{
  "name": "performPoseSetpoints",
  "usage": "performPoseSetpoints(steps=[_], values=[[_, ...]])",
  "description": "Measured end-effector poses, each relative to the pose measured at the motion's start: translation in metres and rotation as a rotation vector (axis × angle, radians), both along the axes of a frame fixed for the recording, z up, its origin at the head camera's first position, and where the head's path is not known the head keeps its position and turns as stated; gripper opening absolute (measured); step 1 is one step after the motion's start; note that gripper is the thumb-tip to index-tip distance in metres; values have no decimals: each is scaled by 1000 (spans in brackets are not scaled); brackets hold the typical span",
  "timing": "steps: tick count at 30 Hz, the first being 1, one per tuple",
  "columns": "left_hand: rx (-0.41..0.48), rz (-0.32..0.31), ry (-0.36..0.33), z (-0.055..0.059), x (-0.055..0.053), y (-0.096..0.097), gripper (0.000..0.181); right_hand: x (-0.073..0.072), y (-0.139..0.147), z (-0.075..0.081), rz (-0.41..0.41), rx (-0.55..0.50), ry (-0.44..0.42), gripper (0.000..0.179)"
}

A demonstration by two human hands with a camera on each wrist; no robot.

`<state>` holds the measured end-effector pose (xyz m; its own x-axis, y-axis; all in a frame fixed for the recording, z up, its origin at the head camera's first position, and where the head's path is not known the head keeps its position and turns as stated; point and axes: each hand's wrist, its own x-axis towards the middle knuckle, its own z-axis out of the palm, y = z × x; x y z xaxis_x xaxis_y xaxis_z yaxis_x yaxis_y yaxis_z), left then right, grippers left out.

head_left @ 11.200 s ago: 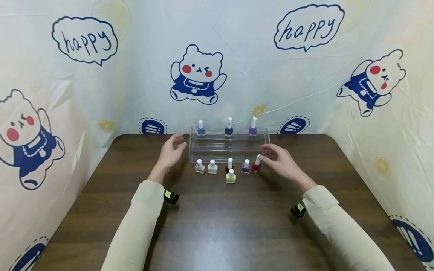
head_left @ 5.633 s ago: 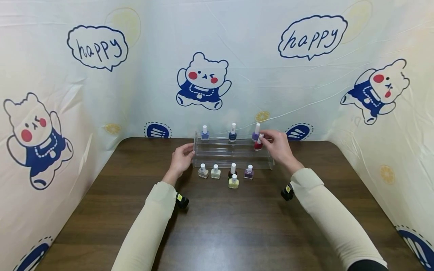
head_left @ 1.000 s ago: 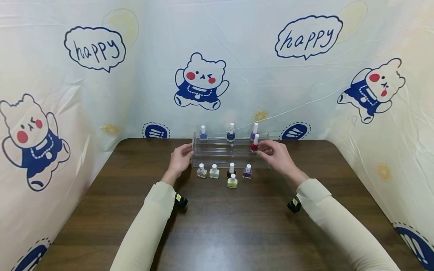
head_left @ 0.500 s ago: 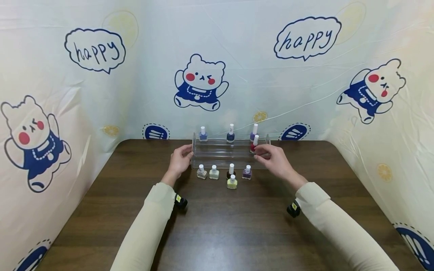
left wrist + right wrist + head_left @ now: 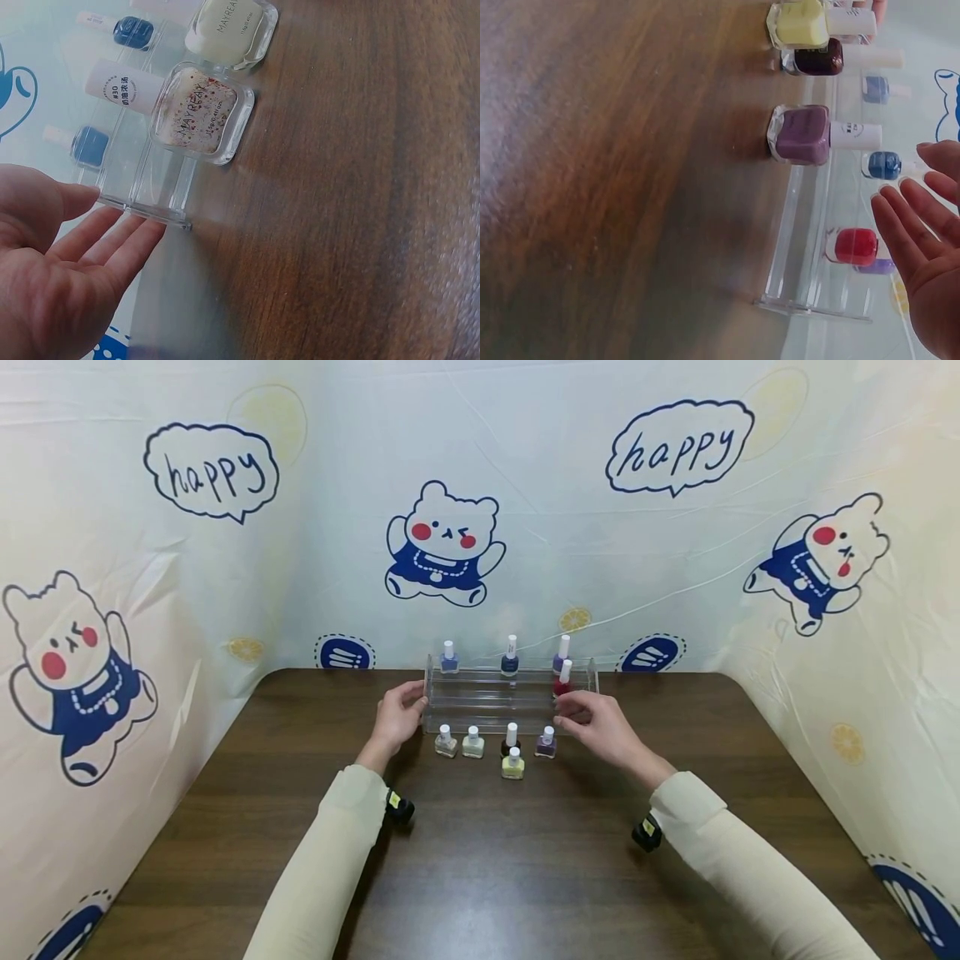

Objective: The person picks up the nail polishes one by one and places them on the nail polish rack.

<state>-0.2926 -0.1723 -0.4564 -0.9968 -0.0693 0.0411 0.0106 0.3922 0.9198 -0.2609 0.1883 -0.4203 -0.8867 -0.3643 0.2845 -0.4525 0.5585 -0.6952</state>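
My left hand (image 5: 396, 717) touches the left end of a clear acrylic tiered rack (image 5: 468, 699), thumb and fingertips against its end panel in the left wrist view. A red nail polish bottle (image 5: 561, 688) with a white cap stands on the rack's second tier at the right, in front of a violet bottle (image 5: 558, 664) on the top tier. Just below the red bottle hovers my right hand (image 5: 603, 727), holding nothing, its fingers loosely extended in the right wrist view. Nearest to it on the table is a dusky purple bottle (image 5: 804, 135).
On the top tier also stand a light blue bottle (image 5: 449, 663) and a navy bottle (image 5: 510, 665). Along the rack's front on the table are a glitter bottle (image 5: 199, 112), a pale green bottle (image 5: 472, 746), a dark bottle (image 5: 817, 58) and a yellow bottle (image 5: 513, 767).
The red bottle went from the table to the second tier. My right hand has let go of it and moved down towards the purple bottle. My left hand came to the rack's end and stays there.
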Motion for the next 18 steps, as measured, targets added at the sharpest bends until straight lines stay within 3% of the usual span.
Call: performPoseSetpoints(steps=[18], values=[[6, -2, 3, 0, 0, -1, 40, 6, -7, -7, 33, 16, -55, 22]])
